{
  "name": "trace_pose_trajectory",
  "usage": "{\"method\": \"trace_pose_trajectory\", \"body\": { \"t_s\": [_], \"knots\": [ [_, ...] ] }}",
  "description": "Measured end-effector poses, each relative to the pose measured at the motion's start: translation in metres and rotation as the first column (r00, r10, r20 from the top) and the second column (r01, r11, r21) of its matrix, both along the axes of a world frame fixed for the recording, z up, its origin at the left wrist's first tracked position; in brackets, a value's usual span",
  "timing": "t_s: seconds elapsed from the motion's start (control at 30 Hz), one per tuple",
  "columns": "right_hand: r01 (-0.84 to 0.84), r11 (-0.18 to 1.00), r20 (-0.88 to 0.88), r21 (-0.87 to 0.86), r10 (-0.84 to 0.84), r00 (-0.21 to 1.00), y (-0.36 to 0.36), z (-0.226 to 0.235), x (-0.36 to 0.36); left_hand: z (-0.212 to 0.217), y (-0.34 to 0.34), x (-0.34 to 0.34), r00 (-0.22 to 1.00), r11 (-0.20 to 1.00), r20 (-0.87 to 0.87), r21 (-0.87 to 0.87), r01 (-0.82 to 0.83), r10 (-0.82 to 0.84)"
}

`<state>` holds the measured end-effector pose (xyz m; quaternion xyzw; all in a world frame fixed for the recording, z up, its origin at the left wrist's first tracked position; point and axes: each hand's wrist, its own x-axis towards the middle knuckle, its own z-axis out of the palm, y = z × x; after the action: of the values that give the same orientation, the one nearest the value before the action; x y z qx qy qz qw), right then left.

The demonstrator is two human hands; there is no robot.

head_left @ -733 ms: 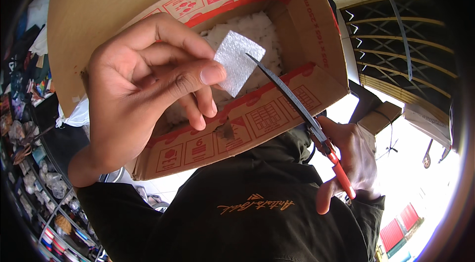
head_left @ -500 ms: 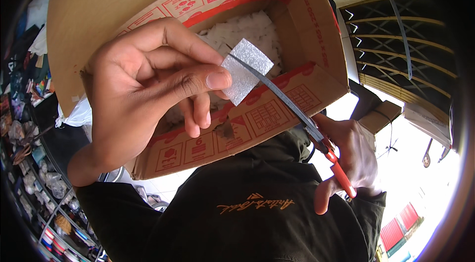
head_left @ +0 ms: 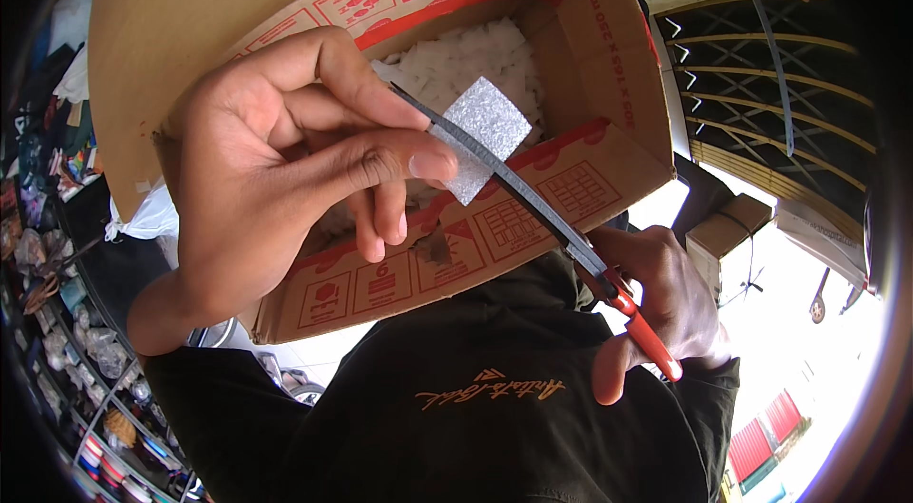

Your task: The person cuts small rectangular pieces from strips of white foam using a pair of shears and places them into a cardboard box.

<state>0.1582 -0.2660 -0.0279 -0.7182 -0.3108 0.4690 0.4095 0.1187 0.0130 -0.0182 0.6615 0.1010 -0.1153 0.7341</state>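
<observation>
Between thumb and fingertips, my left hand (head_left: pixel 295 151) pinches a small silver square of glittery sheet (head_left: pixel 493 123) by its left corner. My right hand (head_left: pixel 661 299) grips a pair of scissors (head_left: pixel 533 203) by the red handles. The dark blades slant up to the left across the silver square, nearly closed, their tips just past my left fingertips. Below the blades the lower part of the square still shows. Under both hands sits an open cardboard box (head_left: pixel 609 75) with red print, holding many small white pieces (head_left: pixel 466 61).
A tan board or tabletop (head_left: pixel 143 47) lies left of and behind the box. Shelves with packaged goods (head_left: pixel 105 351) line the left side. To the right are a folding metal gate (head_left: pixel 761 75), a small cardboard box (head_left: pixel 730 225) and a bright doorway.
The scissors have moved up-left and their blades have closed further across the silver square. My right hand has shifted slightly left; my left hand has barely moved.
</observation>
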Motion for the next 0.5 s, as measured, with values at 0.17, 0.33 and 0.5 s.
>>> {"method": "trace_pose_trajectory", "body": {
  "t_s": [0.17, 0.33, 0.5],
  "knots": [
    [0.028, 1.000, -0.039, 0.005, -0.028, 0.999, 0.0012, 0.0009, -0.0002, -0.0004, 0.0002, -0.0003, 1.000, 1.000, 0.004, 0.004, 0.011, -0.011],
    [0.075, 0.997, -0.047, -0.017, -0.076, 0.996, -0.0018, -0.0003, -0.0030, 0.0007, -0.0018, 0.0011, 1.000, 1.000, 0.018, 0.006, 0.011, -0.011],
    [0.117, 0.992, 0.021, -0.040, -0.116, 0.993, -0.0045, -0.0017, -0.0078, -0.0021, -0.0001, 0.0007, 0.999, 0.998, 0.020, 0.047, 0.048, -0.049]
  ]
}}
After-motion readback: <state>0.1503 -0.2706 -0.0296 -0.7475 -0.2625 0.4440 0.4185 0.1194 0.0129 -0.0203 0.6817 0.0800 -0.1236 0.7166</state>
